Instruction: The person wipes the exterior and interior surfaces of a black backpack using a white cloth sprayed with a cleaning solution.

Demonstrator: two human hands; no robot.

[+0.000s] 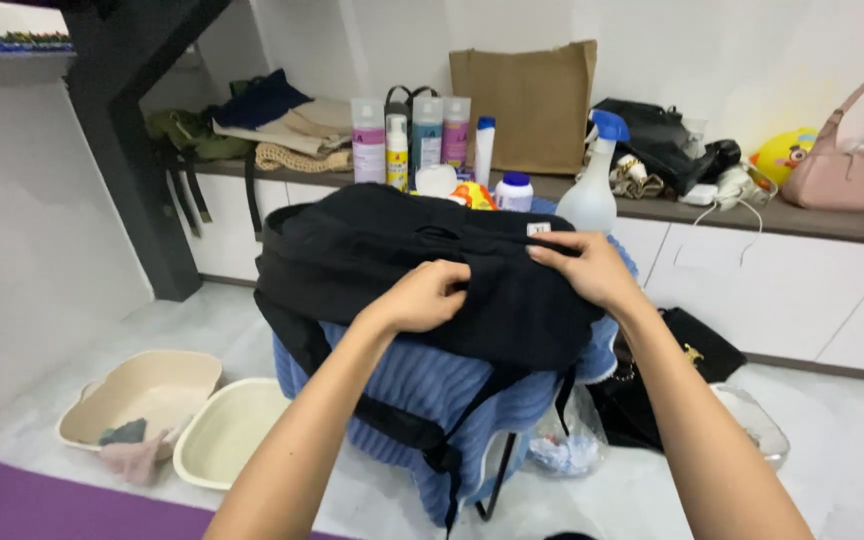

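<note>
Showing bright and even, with soft indoor light falling from above and washing the white wall (752, 50) nearly flat. Casting only faint, diffuse shadows on the pale floor (852, 450). Swallowing fold detail in the black backpack (402, 260). Blurring slightly on the forearms at the lower edge. Bending straight lines a little toward the corners. Staying reasonably sharp mid-frame.

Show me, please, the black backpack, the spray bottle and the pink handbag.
black backpack (352, 250): head view, its upper fabric panel.
spray bottle (590, 200): head view, its white body.
pink handbag (837, 175): head view, its front.
</note>
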